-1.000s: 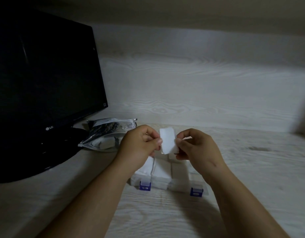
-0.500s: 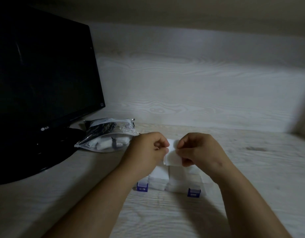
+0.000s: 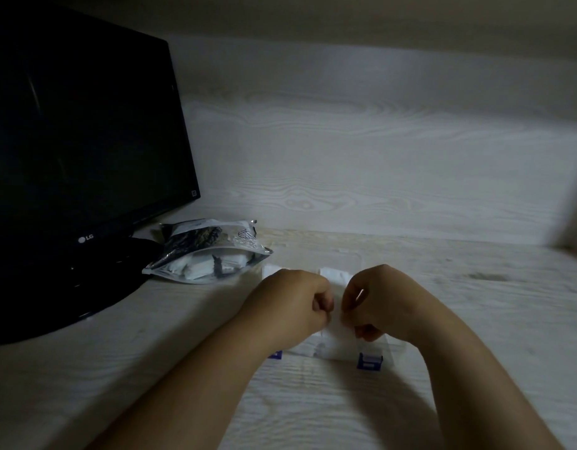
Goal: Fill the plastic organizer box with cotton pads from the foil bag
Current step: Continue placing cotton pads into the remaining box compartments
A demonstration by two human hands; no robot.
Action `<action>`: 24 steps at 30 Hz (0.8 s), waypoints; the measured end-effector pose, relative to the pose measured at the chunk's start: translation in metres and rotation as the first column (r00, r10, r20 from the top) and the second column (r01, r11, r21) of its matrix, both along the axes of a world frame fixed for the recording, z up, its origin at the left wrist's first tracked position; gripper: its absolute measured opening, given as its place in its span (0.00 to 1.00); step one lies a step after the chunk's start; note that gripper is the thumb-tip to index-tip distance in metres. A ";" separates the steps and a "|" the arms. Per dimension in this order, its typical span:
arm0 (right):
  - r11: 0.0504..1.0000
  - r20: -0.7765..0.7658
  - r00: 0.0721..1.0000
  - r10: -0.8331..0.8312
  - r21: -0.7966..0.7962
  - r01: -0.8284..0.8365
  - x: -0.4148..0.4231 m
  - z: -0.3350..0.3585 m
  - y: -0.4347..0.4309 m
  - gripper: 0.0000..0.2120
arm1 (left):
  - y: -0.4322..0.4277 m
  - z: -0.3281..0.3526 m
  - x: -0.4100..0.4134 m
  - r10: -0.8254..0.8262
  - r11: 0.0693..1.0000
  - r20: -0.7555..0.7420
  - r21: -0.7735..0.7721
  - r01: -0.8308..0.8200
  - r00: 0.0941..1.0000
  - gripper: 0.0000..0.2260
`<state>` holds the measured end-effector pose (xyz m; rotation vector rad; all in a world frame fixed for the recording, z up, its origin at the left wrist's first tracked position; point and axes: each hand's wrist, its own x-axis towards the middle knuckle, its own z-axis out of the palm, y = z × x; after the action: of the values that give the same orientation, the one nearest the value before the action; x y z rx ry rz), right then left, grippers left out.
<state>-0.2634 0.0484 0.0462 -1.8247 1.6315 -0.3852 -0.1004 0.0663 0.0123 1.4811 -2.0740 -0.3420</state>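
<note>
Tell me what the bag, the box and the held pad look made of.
Foil bag: glossy, crinkled metallic film with a clear window in front. Organizer box: apparently clear hard plastic with blue latches; dim light leaves this uncertain. Cotton pad: matte white, soft-looking fibrous sheet.

Pale wood-grain desk (image 3: 475, 319): a black monitor (image 3: 79, 141) stands along its left edge, a foil bag (image 3: 206, 254) (clear-fronted) just beside it, and a plastic organizer box (image 3: 332, 352) toward the middle.

Glossy crinkled foil bag (image 3: 209, 251), soft matt cotton pads (image 3: 337, 332) (white), pale wood-grain desk (image 3: 313, 401), glossy black monitor (image 3: 79, 141)
</note>
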 end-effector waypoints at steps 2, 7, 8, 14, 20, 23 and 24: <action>1.000 -0.017 1.000 0.000 0.008 0.001 0.001 0.001 0.000 0.05 | 0.000 0.000 0.000 0.008 1.000 0.063 -0.029 -0.006 0.998 0.05; 1.000 -0.092 0.996 -0.008 -0.021 0.006 0.002 0.000 -0.001 0.07 | -0.002 0.000 0.001 0.010 1.000 0.120 0.000 -0.010 0.993 0.08; 1.000 -0.089 0.996 -0.003 -0.015 0.001 0.002 0.000 0.000 0.07 | -0.002 0.000 0.001 0.009 1.000 0.132 0.010 -0.010 0.991 0.09; 0.998 -0.129 0.990 0.051 -0.023 -0.054 0.001 -0.001 0.001 0.10 | -0.003 0.003 0.003 -0.032 0.999 0.203 0.039 0.025 0.979 0.10; 0.987 -0.240 0.967 0.079 -0.120 -0.111 0.001 -0.005 -0.002 0.10 | -0.005 -0.001 0.005 -0.033 0.999 0.173 0.022 0.030 0.984 0.10; 0.971 -0.257 0.963 0.082 -0.199 -0.136 0.001 -0.005 -0.002 0.06 | -0.006 -0.002 0.009 -0.043 0.999 0.128 -0.023 0.046 0.991 0.09; 0.965 -0.240 0.967 0.084 -0.221 -0.138 0.001 -0.005 -0.002 0.05 | -0.006 -0.003 0.011 -0.044 0.998 0.114 -0.037 0.049 0.993 0.08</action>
<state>-0.2627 0.0461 0.0416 -2.1993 1.6824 -0.3407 -0.0899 0.0607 0.0098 1.4610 -2.1941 -0.2387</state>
